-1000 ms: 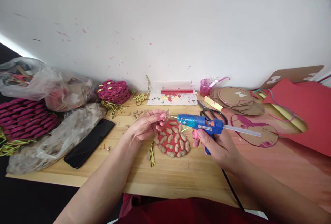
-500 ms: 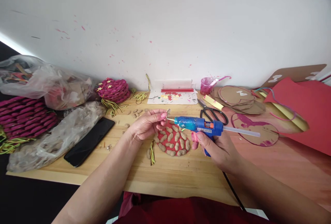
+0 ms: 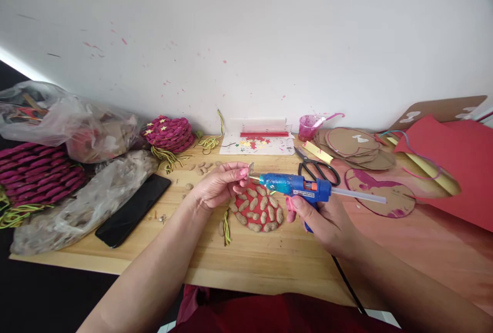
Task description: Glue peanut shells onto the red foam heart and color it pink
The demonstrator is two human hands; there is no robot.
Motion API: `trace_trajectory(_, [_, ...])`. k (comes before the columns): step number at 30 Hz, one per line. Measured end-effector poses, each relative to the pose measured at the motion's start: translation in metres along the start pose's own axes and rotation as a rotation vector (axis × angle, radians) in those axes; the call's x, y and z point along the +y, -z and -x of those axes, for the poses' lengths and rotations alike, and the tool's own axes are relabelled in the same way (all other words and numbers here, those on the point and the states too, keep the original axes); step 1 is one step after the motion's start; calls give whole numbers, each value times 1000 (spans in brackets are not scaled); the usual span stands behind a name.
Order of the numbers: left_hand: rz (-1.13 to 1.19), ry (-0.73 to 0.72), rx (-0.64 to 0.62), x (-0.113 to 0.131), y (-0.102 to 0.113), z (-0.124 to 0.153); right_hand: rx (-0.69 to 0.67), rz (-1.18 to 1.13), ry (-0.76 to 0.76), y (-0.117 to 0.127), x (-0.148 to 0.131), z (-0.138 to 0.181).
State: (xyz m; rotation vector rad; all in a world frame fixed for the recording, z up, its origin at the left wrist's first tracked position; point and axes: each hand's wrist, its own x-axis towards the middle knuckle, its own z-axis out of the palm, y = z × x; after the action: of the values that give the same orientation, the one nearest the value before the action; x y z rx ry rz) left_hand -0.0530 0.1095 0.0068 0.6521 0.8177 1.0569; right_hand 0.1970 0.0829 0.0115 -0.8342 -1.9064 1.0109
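Observation:
My right hand [image 3: 321, 222] is wrapped round the handle of a blue glue gun [image 3: 279, 184], a clear glue stick [image 3: 358, 194] jutting from its back. The metal nozzle points left at a peanut [image 3: 251, 167] pinched in the fingertips of my left hand [image 3: 225, 184]. Nozzle and peanut are very close; whether they touch I cannot tell. Below both hands lies a red disc [image 3: 257, 215] covered with several peanuts in their shells, its far part hidden by the gun and my left hand. Green yarn [image 3: 227, 228] lies at the disc's left edge.
Black scissors [image 3: 318, 166], a pink cup [image 3: 308, 126] and cardboard shapes [image 3: 352, 143] stand at the back right. A phone [image 3: 133, 211], plastic bags [image 3: 84, 210] and magenta woven pieces [image 3: 169, 135] fill the left. White paper [image 3: 231, 145] with small stars lies behind. The gun's cord [image 3: 348, 284] trails toward me.
The glue gun has shifted very slightly left and my right fingers have moved a little at its trigger. My left hand keeps its pinch on the peanut.

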Motion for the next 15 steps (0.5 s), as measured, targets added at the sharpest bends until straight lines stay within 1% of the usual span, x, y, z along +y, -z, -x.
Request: trace_trajectory(15, [-19, -14, -6, 0, 2, 0, 10, 21, 2, 1, 3, 2])
